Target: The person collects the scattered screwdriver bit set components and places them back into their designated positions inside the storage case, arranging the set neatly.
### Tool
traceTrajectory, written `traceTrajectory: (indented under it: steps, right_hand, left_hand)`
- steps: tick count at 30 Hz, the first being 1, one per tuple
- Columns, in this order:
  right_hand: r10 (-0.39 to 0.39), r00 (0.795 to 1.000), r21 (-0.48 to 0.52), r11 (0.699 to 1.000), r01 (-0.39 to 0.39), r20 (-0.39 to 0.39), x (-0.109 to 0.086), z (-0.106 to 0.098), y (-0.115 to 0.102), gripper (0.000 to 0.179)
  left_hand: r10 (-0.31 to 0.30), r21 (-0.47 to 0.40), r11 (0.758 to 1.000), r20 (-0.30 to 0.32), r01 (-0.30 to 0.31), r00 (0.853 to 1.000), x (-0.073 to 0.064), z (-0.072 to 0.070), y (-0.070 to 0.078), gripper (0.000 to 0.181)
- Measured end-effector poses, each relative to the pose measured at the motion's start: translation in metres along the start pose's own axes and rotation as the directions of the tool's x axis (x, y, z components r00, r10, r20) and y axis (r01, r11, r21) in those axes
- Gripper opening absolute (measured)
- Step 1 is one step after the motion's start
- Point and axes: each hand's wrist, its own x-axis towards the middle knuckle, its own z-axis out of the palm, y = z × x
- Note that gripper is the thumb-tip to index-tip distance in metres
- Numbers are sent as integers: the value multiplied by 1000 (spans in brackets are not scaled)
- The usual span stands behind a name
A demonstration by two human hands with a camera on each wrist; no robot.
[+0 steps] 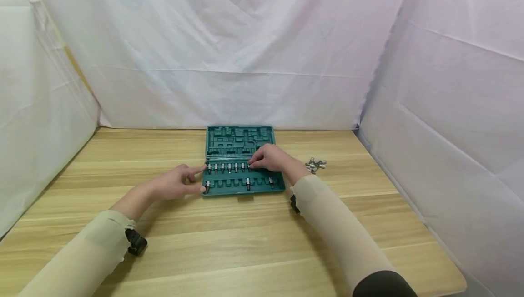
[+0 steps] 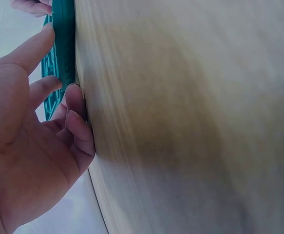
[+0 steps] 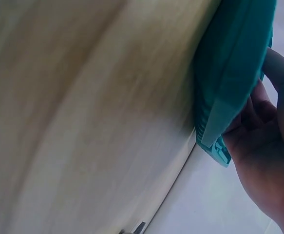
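A green plastic case (image 1: pixel 239 191) lies unfolded on the table, its lid (image 1: pixel 239 138) tilted up at the back. My left hand (image 1: pixel 173 183) is at the case's left edge, thumb and index finger spread and touching the rim. In the left wrist view its other fingers bend beside the case wall. My right hand (image 1: pixel 272 158) reaches over the case and pinches a bit socket (image 1: pixel 249 168) at the right end of the upper row. Several silver bit sockets (image 1: pixel 229 168) with dark tips stand in that row; three sit spaced apart in the lower row, including a bigger one (image 1: pixel 248 183).
A small pile of loose bit sockets (image 1: pixel 315 165) lies on the wooden table (image 1: pixel 229 242), right of the case. White cloth (image 1: pixel 229 51) hangs behind and on both sides. Black wrist cameras (image 1: pixel 136 241) sit on both sleeves.
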Motion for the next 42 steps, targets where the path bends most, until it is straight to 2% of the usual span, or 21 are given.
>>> traceTrajectory:
  steps: [10,20,26,34,42]
  right_hand:
    - [21,1000,116,993,-20,-9,-2,2,4,19]
    - [60,998,102,993,-59,-13,3,5,1,18]
    - [48,999,96,994,-48,3,6,4,2,18]
    - [58,998,125,990,-63,39,5,5,-2,28]
    - [69,996,137,988,-76,56,5,4,-6,29]
  left_hand:
    - [-13,18,1000,2,13,1000,0,1,0,88]
    - [-2,18,1000,0,2,1000,-1,1,0,88]
    - [12,1,1000,4,-12,1000,-3,0,2,87]
    - [-6,-2,1000,4,6,1000,-3,-1,2,87]
    - [-7,12,1000,4,7,1000,-3,-2,-2,87]
